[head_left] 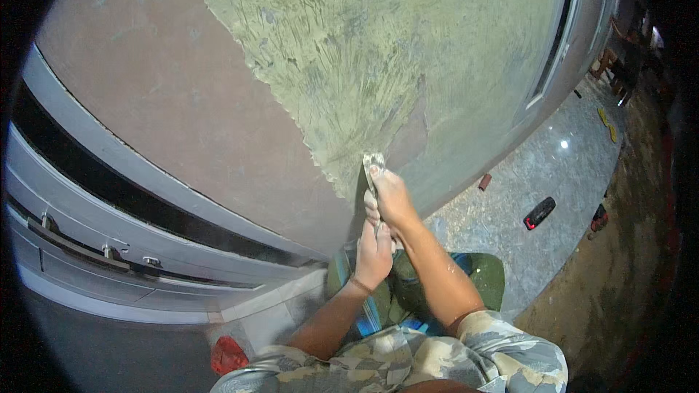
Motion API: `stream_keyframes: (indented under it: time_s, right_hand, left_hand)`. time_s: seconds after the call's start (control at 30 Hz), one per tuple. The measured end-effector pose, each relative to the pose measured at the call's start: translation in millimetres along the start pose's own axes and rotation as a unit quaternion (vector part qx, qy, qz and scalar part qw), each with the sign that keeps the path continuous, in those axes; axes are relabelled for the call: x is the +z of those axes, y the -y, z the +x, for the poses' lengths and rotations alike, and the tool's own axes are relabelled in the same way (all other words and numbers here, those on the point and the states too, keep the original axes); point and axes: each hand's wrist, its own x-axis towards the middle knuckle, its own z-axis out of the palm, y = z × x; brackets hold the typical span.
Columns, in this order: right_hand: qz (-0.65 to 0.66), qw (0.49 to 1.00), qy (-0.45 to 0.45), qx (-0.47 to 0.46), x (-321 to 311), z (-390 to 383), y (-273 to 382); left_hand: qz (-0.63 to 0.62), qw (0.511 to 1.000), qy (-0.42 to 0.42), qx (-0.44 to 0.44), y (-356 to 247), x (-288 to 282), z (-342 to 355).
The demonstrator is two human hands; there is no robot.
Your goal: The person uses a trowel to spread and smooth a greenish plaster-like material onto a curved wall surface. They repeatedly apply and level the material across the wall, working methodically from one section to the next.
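Observation:
My right hand (391, 200) grips a metal, putty-smeared flat tool (373, 161), perhaps a scraper seen along its length, its top end against the wall. My left hand (374, 255) is closed just below the right one, around the lower part of the same tool; its fingers are partly hidden. Both hands are dusted white. The wall carries a rough-edged patch of pale yellow-green coating (328, 44), narrowing toward the tool, beside bare pinkish-grey surface (145, 87) on the left.
A grey door frame with metal fittings (109, 251) curves along the left. A red object (229, 354) lies at lower left. On the grey tiled floor (531, 262) at right are a black-and-red object (539, 212), a reddish piece (484, 182) and yellow items (606, 124). Dirt ground borders it.

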Motion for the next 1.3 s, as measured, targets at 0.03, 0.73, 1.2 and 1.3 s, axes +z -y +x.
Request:
stream_keyframes:
  time_s: [0.03, 0.73, 1.2, 1.3]
  right_hand:
    - [-0.032, 0.999, -0.014, -0.037, 2.1, 0.8, 2.3]
    - [0.072, 0.989, 0.040, -0.122, -39.3, 20.0, 60.0]
    - [0.045, 0.982, 0.020, -0.184, -40.4, 19.3, 97.4]
    - [-0.012, 0.988, -0.031, -0.148, -28.3, 12.5, 63.1]
  left_hand:
    - [0.001, 1.000, -0.006, -0.014, -2.1, -1.5, 1.4]
    - [-0.024, 0.994, 0.006, 0.107, -9.3, 37.0, 47.8]
    - [-0.024, 0.996, 0.086, 0.022, -29.7, 41.2, 73.3]
    - [-0.096, 0.989, 0.013, 0.115, -14.8, 38.0, 48.2]
